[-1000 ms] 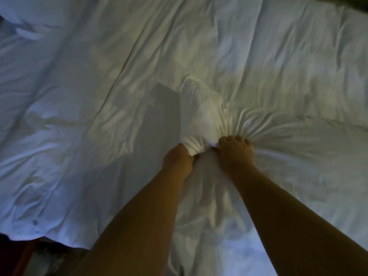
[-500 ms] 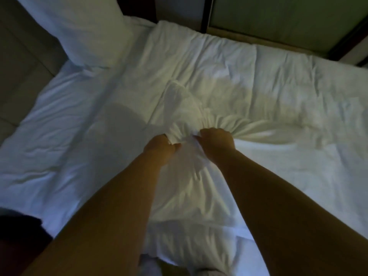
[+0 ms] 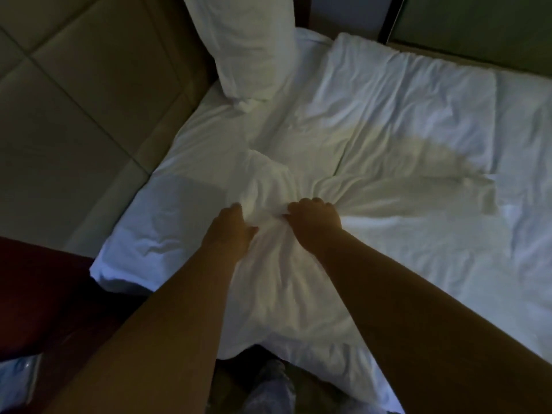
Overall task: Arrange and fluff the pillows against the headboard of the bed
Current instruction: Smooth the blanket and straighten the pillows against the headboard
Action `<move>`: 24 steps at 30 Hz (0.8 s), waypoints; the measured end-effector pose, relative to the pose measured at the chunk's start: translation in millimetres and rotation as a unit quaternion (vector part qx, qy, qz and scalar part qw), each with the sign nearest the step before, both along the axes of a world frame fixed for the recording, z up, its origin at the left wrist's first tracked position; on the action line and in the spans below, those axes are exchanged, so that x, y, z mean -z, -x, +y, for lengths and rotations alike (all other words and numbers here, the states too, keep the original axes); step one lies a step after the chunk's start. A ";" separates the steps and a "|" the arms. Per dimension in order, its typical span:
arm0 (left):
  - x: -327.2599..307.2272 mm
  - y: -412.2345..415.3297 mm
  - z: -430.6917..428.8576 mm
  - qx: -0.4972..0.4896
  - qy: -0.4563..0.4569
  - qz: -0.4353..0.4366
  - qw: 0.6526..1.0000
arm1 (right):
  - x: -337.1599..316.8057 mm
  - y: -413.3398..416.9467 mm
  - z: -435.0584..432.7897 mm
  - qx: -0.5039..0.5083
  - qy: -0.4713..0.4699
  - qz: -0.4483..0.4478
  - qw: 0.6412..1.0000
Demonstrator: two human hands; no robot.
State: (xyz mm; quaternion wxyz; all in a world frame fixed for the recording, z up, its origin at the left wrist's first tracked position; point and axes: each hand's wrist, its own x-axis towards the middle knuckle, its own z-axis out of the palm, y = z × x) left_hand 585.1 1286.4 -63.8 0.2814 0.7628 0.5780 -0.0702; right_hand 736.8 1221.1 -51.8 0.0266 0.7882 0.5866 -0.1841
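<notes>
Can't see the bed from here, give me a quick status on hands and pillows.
Left hand and right hand: both bunching the white bedding. One pillow upright against headboard. Nothing in the way.

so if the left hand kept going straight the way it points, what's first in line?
The left hand points up-frame and slightly right, gripping bunched white fabric. That bunch comes first. Past it is flat bedding, then probably the pillow leaning on the headboard; depth is unclear.
</notes>
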 end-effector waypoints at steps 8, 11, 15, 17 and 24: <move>-32.2 -95.7 -18.8 0.244 -0.157 -0.017 0.957 | -14.8 -36.7 -26.1 0.099 -0.018 0.012 0.995; -44.1 -153.1 -43.5 0.313 -0.141 -0.039 0.938 | -25.3 -87.5 -62.0 0.170 -0.005 0.014 0.985; -50.2 -241.1 -92.8 0.430 -0.151 -0.050 0.889 | -26.0 -165.4 -129.2 0.289 -0.008 0.022 0.957; -45.2 -282.4 -118.5 0.492 -0.164 -0.033 0.855 | -20.5 -197.9 -161.1 0.335 -0.008 0.029 0.942; -0.5 -417.5 -194.6 0.649 -0.185 0.077 0.734 | 28.9 -285.3 -247.6 0.426 -0.003 0.086 0.901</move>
